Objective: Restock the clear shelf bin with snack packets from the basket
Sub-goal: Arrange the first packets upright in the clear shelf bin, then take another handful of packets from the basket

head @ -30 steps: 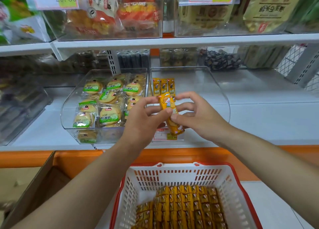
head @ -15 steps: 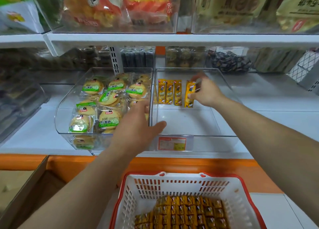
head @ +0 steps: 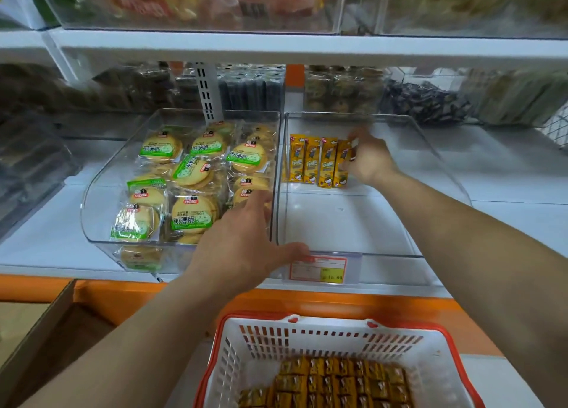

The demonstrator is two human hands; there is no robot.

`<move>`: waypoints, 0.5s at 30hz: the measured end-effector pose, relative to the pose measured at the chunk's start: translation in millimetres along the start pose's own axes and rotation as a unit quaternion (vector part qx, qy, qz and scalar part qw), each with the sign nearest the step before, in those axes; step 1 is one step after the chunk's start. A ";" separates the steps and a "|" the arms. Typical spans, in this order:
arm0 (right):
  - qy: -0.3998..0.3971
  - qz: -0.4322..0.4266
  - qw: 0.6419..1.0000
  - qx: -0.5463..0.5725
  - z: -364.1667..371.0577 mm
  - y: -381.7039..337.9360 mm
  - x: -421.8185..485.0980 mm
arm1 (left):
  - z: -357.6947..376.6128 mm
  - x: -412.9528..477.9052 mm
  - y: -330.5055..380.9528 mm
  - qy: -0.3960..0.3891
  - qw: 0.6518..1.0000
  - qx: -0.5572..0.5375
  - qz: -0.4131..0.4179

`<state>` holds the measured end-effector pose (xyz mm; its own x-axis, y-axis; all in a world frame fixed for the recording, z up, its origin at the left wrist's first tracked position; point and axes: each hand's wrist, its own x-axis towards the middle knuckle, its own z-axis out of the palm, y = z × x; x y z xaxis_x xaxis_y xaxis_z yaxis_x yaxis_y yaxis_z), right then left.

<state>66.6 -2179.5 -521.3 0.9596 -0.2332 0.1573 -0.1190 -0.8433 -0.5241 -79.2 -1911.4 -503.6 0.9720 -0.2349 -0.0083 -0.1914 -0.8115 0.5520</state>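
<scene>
Now my right hand [head: 367, 158] is deep in the clear shelf bin [head: 436, 174], fingers pinched on the fourth yellow snack packet [head: 341, 165], which stands upright against the back wall, touching the three packets [head: 310, 162] already lined up to the left of my fingertips. Half a second ago that packet stood slightly apart from the row — it now sits flush with it. A second ago both my hands held it out in front of the bin. My left hand [head: 246, 241] rests spread on the bin's front left corner, thumb along the front rim just above the price tag [head: 319, 271], fingers wide and holding nothing; it has barely moved. Below my wrists, the white basket [head: 246, 361] holds more yellow packets [head: 332, 383] — packed flat in rows.
</scene>
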 end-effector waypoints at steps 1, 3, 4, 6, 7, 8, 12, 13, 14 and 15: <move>-0.005 0.002 1.000 -0.002 -0.4 -1.2 -0.1 | -0.2 -0.5 0.1 -0.001 1.000 -0.002 -0.001; -0.008 0.003 1.000 -0.010 -5.1 -4.5 -2.2 | -1.2 -2.8 1.1 -0.004 1.000 -0.006 -0.002; -0.005 0.001 1.000 -0.016 -9.4 -6.4 -5.1 | -2.4 -4.3 1.7 -0.005 1.000 -0.007 -0.003; 0.004 -0.011 1.000 -0.025 -21.5 -10.1 -16.4 | -6.5 -7.4 4.1 0.000 1.000 -0.005 -0.004; 0.007 -0.021 1.000 -0.023 -29.0 -12.5 -25.4 | -9.6 -9.6 5.7 0.009 1.000 -0.009 -0.005; 0.007 -0.032 0.999 -0.013 -37.6 -15.7 -37.4 | -13.5 -12.7 7.9 0.022 1.000 -0.018 -0.005; -0.005 -0.105 0.993 0.048 -72.6 -30.5 -112.0 | -28.5 -33.5 17.4 0.091 0.994 -0.050 0.045; -0.014 -0.122 0.990 0.066 -80.2 -32.9 -135.0 | -30.9 -41.5 19.2 0.102 0.991 -0.059 0.063; -0.026 -0.134 0.987 0.081 -87.3 -34.8 -158.5 | -32.3 -50.5 20.6 0.104 0.989 -0.068 0.076; -0.040 -0.143 0.985 0.091 -92.4 -35.5 -180.7 | -31.6 -60.0 21.7 0.094 0.989 -0.072 0.085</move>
<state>-126.1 -2152.2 -453.7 0.9649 0.0464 0.2585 0.2002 -0.7668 -0.6099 -137.3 -1898.0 -464.8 0.9379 -0.2477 0.2428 -0.3469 -0.6814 0.6445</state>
